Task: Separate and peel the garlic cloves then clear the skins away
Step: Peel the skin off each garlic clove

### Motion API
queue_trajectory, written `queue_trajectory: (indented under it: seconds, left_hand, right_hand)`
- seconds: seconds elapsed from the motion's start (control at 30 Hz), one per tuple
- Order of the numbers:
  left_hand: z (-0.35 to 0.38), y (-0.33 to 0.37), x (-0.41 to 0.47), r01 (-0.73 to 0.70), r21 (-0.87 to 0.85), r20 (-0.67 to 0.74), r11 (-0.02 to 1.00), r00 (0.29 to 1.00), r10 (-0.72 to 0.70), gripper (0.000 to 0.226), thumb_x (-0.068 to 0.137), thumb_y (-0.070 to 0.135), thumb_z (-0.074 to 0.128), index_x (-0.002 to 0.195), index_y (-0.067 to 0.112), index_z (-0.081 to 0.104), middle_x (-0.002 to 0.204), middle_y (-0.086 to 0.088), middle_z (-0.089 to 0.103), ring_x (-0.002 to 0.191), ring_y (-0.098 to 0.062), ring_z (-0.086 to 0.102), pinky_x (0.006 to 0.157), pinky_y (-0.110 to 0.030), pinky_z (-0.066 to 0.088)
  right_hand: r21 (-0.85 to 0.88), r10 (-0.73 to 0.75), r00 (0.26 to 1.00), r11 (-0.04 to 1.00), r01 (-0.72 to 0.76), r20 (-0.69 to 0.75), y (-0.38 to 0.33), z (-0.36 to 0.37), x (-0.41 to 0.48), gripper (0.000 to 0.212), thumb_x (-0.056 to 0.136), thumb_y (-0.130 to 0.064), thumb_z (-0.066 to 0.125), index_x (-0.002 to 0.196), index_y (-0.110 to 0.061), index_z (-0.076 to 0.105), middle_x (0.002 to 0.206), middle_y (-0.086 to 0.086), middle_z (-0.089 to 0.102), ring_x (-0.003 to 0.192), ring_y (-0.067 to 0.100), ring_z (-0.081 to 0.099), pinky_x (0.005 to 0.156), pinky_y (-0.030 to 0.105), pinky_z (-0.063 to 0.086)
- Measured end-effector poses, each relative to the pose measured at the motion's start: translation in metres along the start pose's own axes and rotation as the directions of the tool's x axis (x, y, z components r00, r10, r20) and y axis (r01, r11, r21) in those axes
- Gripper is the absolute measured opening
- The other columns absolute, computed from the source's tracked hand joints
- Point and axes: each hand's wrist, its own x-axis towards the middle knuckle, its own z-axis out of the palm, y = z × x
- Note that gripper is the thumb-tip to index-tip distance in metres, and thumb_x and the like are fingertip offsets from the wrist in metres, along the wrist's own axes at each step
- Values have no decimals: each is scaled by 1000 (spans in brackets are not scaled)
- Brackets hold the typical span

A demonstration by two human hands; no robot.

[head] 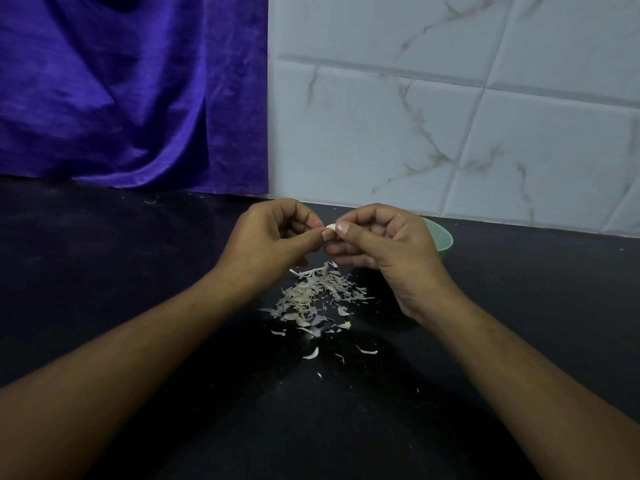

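Garlic clove (331, 226) pinched between the thumbs and curled fingers of left hand (273, 237) and right hand (384, 244), raised over the heap of skins (317, 296) so peelings drop there; green bowl (441, 239) behind, presumably for peeled cloves

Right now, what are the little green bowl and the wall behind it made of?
Green bowl: smooth, evenly pale, so plastic or glazed ceramic; cannot tell which. Wall tiles: glossy, marble-look, probably ceramic, given grey veins and straight joints.
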Motion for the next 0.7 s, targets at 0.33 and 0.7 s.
queue_trajectory:
  seconds: [0.33,0.7]
  left_hand:
    - [-8,4,1,-119,93,115,988,987,108,12,89,19,81,91,11,72,86,-12,72,78,-33,70,70,-47,64]
    - [-7,12,-4,-334,342,199,878,939,279,7,92,18,78,91,15,72,84,8,72,71,2,64,54,-9,41]
  right_hand:
    - [55,164,983,984,-168,79,-4,-6,2,9,91,-4,72,98,-1,69,88,15,78,79,25,76,79,39,64]
    - [133,334,917,921,-367,218,-10,-12,5,29,82,3,71,111,2,69,97,17,75,76,19,73,74,36,65]
